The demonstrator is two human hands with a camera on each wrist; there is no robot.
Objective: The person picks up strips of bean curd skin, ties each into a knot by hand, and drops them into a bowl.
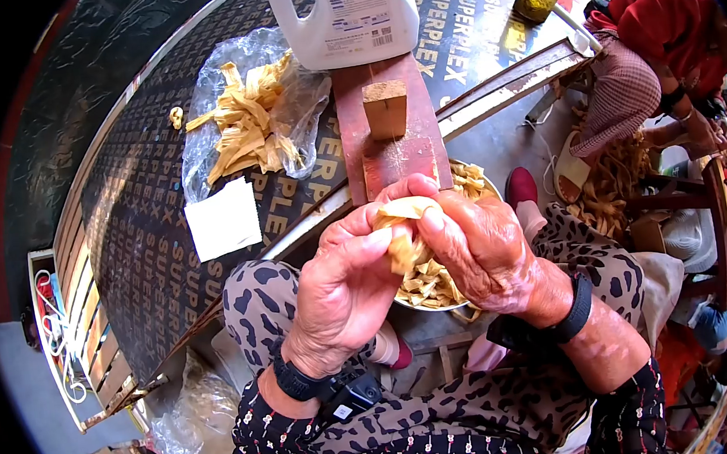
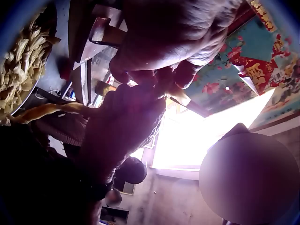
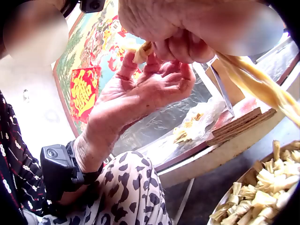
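While a pale yellow strip (image 1: 404, 254) is being pinched between the fingertips of both hands, it is being divided by the grip into two unequal parts. A short folded end (image 3: 142, 53) is being held by the left hand (image 1: 342, 276) between thumb and finger, and the part beside it is being gripped by the curled fingers of the right hand (image 1: 491, 255). From the little-finger side of the right hand a long end (image 3: 262, 84) is being let out, pointing away from the left hand and toward the basin (image 1: 431, 307), as is being shown in both wrist views. The long axis is thus being carried from the left fingertips through the right hand and out beyond it, with the right hand lying nearer to the long end. The coming move is probably being governed by that order, since any slack is seemingly being offered on the right side only. How the layers are being crossed is being hidden by the fingers, so whether a knot is being closed cannot be told. Below the right hand, folded pieces (image 1: 433, 285) are being held by the basin, while loose strips (image 1: 252, 124) are being borne by a plastic bag (image 1: 312, 110) beyond the left hand.
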